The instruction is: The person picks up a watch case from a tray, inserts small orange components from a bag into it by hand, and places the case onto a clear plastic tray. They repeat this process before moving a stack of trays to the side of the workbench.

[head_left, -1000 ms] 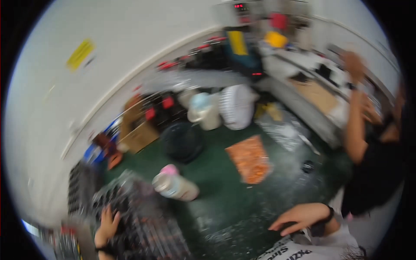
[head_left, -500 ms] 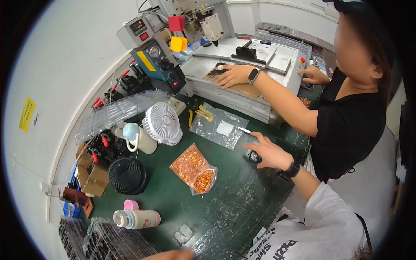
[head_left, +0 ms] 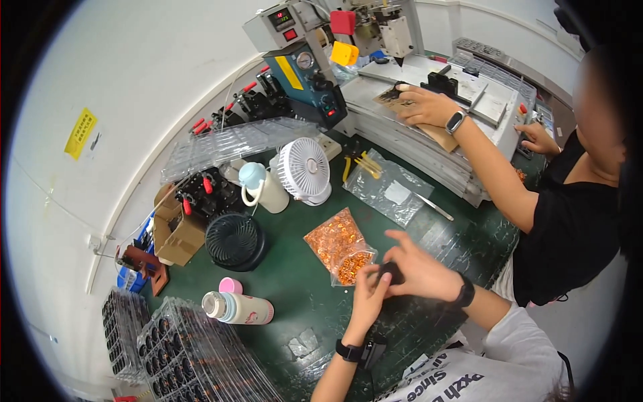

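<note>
A small black round part (head_left: 390,271) is held above the green table between my two hands; its details are blurred. My left hand (head_left: 367,295) pinches it from the left with thumb and fingers. Around its right side curls my right hand (head_left: 420,269), index finger lifted away, and its grip is partly hidden. Just beyond my hands lies a clear bag of copper-orange small parts (head_left: 335,238), with an opened bag of similar pieces (head_left: 353,266) overlapping it. A white pen-like tool (head_left: 434,206) rests on the table past my right hand.
A co-worker's hand (head_left: 429,107) rests on a brown board at the machine (head_left: 429,151). A white fan (head_left: 305,167), black fan (head_left: 234,241), blue-lidded jug (head_left: 264,187) and bottle (head_left: 244,309) stand left. Stacked clear trays (head_left: 194,355) fill the near left; yellow-handled pliers (head_left: 362,164) lie farther back.
My left hand has come up from the lower edge to meet my right. The black part has left the table and is between them. The white tool is now apart from my right hand.
</note>
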### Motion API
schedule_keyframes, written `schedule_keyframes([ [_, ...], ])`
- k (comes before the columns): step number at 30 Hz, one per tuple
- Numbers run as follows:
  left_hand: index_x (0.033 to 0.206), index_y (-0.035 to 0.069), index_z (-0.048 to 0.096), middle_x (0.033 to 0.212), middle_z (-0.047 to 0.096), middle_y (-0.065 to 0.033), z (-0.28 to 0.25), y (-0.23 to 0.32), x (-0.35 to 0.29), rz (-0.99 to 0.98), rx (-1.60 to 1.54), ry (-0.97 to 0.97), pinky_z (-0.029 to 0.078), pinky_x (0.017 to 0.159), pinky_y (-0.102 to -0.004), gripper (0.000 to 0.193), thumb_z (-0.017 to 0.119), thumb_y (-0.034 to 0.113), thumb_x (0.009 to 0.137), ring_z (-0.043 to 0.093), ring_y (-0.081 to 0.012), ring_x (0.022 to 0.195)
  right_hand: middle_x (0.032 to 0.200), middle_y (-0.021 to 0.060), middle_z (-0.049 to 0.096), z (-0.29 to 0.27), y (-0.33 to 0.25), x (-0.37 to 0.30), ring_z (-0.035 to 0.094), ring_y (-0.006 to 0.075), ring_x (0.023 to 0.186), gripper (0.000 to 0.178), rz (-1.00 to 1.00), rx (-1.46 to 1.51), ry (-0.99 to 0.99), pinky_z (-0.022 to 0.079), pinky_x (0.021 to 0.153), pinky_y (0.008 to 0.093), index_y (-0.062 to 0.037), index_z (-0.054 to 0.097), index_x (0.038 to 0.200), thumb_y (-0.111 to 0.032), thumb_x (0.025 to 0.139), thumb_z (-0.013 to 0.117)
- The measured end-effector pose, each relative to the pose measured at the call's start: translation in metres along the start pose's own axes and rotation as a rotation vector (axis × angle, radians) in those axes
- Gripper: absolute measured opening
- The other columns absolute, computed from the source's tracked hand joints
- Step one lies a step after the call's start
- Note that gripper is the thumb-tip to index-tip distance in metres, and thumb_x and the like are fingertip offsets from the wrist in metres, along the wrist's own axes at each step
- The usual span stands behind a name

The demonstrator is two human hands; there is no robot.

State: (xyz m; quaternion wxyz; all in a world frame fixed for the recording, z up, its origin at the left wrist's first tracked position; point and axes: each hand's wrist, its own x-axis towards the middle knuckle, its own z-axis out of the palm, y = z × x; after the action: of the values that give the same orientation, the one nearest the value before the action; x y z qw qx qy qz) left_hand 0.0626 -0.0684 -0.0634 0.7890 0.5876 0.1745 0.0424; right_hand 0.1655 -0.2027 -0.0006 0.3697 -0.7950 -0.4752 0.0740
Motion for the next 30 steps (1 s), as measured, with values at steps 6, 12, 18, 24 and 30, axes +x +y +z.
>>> schedule_keyframes([
  [6,0.111,0.005,0.047,0.088,0.062,-0.0067,-0.058,-0.007,-0.008,0.306,-0.182,0.467,0.048,0.048,-0.0224,0.018,0.053,0.011,0.096,0.060,-0.0122,0.063,0.117,0.0128,0.054,0.034,0.009,0.051,0.057,0.0345,0.103,0.036,-0.054,0.272,-0.048,0.049,0.084,0.0402,-0.0030,0.056,0.107,-0.017,0.077,0.070],
  [12,0.114,0.007,0.048,0.080,0.063,-0.0082,-0.073,-0.003,-0.004,0.285,-0.297,0.449,0.035,0.041,-0.0183,0.020,0.054,0.015,0.096,0.046,-0.0061,0.047,0.095,0.0064,0.063,0.080,0.031,0.070,0.063,0.0261,0.091,0.011,-0.158,-0.278,-0.050,0.051,0.073,0.0380,-0.0097,0.066,0.089,-0.011,0.081,0.059],
  [18,0.116,0.007,0.046,0.085,0.062,-0.0104,-0.080,-0.007,-0.005,0.212,-0.311,0.415,0.036,0.043,-0.0173,0.023,0.055,0.015,0.095,0.045,-0.0056,0.051,0.096,0.0041,0.063,0.078,0.030,0.080,0.063,0.0234,0.093,0.012,-0.155,-0.336,-0.195,0.051,0.072,0.0347,-0.0126,0.067,0.088,-0.013,0.080,0.059],
  [24,0.116,0.004,0.051,0.089,0.067,-0.0124,-0.082,-0.007,-0.003,0.217,-0.357,0.411,0.036,0.041,-0.0166,0.023,0.055,0.013,0.095,0.048,-0.0047,0.048,0.093,0.0040,0.066,0.073,0.033,0.080,0.065,0.0277,0.084,0.011,-0.091,-0.196,-0.156,0.051,0.070,0.0374,-0.0091,0.068,0.086,-0.016,0.079,0.063],
  [30,0.119,-0.001,0.054,0.091,0.067,-0.0114,-0.084,-0.004,-0.004,0.233,-0.388,0.433,0.037,0.042,-0.0157,0.027,0.055,0.012,0.095,0.047,-0.0042,0.048,0.086,0.0054,0.069,0.060,0.002,0.085,0.067,0.0142,0.081,0.013,0.132,0.504,-0.240,0.052,0.072,0.0264,-0.0017,0.068,0.089,-0.010,0.079,0.071],
])
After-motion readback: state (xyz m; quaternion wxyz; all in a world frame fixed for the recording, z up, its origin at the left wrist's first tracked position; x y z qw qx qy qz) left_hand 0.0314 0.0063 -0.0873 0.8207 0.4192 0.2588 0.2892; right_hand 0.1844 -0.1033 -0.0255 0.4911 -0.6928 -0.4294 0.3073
